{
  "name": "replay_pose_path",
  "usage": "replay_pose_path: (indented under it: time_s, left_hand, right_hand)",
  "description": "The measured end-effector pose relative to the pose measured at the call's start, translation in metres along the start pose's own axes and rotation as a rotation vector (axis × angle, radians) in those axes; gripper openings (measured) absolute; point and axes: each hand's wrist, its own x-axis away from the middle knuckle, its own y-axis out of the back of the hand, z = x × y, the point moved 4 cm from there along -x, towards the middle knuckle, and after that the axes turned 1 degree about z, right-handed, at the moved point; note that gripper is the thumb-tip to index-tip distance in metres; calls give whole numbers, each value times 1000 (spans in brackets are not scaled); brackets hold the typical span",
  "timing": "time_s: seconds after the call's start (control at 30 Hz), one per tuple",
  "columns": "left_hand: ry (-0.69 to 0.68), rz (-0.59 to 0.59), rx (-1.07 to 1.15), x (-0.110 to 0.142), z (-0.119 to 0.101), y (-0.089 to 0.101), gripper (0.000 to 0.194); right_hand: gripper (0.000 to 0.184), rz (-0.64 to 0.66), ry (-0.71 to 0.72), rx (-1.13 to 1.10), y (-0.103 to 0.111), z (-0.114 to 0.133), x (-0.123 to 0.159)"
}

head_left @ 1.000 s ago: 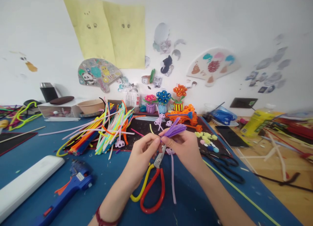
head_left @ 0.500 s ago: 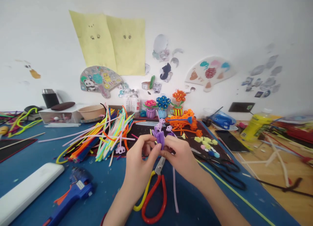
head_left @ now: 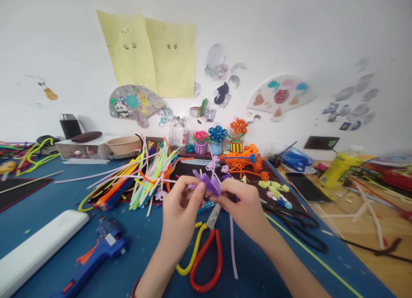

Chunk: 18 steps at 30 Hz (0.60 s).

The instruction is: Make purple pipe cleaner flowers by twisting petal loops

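Observation:
Between my two hands is a small bundle of purple pipe cleaners (head_left: 211, 185), its loose ends pointing up and to the left. My left hand (head_left: 185, 203) pinches it from the left with thumb and fingers. From the right, my right hand (head_left: 241, 201) grips its lower end; some fingertips are hidden. Below them lie scissors (head_left: 210, 246) with one red and one yellow handle, blades pointing away. A pale lilac pipe cleaner (head_left: 233, 250) lies beside the scissors. Lilac pipe-cleaner flowers (head_left: 213, 162) show just behind my hands.
Left of my hands lies a pile of colourful pipe cleaners (head_left: 151, 177), with a blue glue gun (head_left: 103, 250) and a white case (head_left: 41, 246) nearer. Black scissors (head_left: 302, 229), pompoms (head_left: 273, 188) and a phone (head_left: 307, 187) lie right. Potted pipe-cleaner flowers (head_left: 217, 137) stand by the wall.
The purple bundle has tipped from nearly upright to leaning left between my hands. Both hands still hold it. The whole view has shifted slightly.

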Motion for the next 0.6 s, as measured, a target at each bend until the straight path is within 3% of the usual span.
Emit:
replay_pose_path:
  time_s: [0.17, 0.3, 0.4, 0.5, 0.6]
  left_hand:
    - [64, -11, 167, -2, -1, -1, 12]
    - [102, 6, 212, -3, 4, 0, 12]
    - [75, 24, 112, -5, 7, 1, 10]
    - [-139, 4, -241, -5, 0, 1, 4]
    - [-467, -136, -692, 2, -16, -1, 12]
  right_hand:
    - [27, -2, -340, -463, 0, -16, 2]
    - [23, 9, -375, -671, 0, -21, 2]
    - [20, -9, -353, -669, 2, -22, 2]
    - [14, -83, -239, -495, 9, -17, 0]
    - [11, -156, -83, -255, 16, -8, -2]
